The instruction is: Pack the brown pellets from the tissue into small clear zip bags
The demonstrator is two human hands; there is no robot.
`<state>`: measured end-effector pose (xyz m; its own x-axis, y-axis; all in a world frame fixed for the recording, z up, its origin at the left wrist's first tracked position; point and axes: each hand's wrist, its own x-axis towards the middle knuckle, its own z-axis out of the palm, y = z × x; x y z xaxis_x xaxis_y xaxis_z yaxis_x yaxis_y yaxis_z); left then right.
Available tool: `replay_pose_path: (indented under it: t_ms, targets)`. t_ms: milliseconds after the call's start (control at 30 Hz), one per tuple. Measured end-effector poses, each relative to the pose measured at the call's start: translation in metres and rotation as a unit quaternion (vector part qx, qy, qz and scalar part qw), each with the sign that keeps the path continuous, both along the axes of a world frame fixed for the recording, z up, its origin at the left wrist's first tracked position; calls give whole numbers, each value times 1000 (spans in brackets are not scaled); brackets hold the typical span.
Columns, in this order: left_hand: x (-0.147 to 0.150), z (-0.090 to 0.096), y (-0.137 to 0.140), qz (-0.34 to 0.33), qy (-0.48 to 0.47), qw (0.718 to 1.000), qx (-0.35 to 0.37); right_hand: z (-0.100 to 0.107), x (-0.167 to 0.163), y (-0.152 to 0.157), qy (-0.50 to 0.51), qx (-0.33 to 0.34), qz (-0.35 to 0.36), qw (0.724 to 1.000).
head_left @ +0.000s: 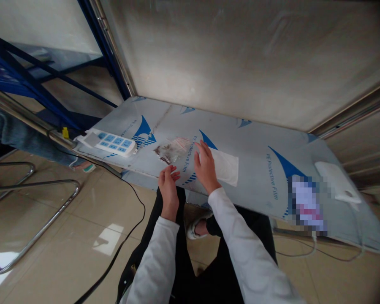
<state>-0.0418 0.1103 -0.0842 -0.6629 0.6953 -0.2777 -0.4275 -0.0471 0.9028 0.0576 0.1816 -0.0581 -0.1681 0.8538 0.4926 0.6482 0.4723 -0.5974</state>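
Note:
My left hand (169,185) is at the front edge of the table, its fingers loosely bent and apart, with nothing visible in them. Just beyond its fingertips lies a clear plastic bag (180,147) with small dark pieces (165,153) at its left end; what they are is too small to tell. My right hand (205,165) hovers or rests to the right of the bag, fingers stretched out and holding nothing I can see. Partly behind that hand, a flat white rectangular packet or sheet (227,167) lies on the table.
The narrow table (253,139) is covered in printed protective film. A white power strip (117,143) lies at its left, a blurred-out phone-like object (307,204) and a white device (338,181) at its right. A black cable (126,240) hangs leftward. Another person's leg (28,135) shows at left.

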Motion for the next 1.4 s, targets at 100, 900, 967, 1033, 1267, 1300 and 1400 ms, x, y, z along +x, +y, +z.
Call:
replay_pose_path:
  t_ms: [100, 900, 967, 1033, 1267, 1300, 1400]
  targets:
    - [-5, -3, 6, -36, 224, 974, -2, -1, 35, -38, 117, 4, -108, 987]
    - [-42, -33, 76, -118, 598, 792, -36, -42, 56, -168, 201, -124, -134, 962]
    - [-39, -32, 73, -111, 613, 781, -45, -41, 56, -166, 206, -123, -130, 962]
    - [-36, -28, 69, -103, 628, 770, -54, -40, 56, -165, 209, -119, -131, 962]
    - [-37, 24, 74, 27, 506, 862, -23, -36, 65, -161, 219, -110, -152, 957]
    - [-35, 34, 74, 38, 499, 865, -17, -33, 67, -158, 223, -108, -157, 956]
    - [-15, 56, 57, 41, 486, 873, 9, -16, 69, -136, 261, -106, -160, 946]
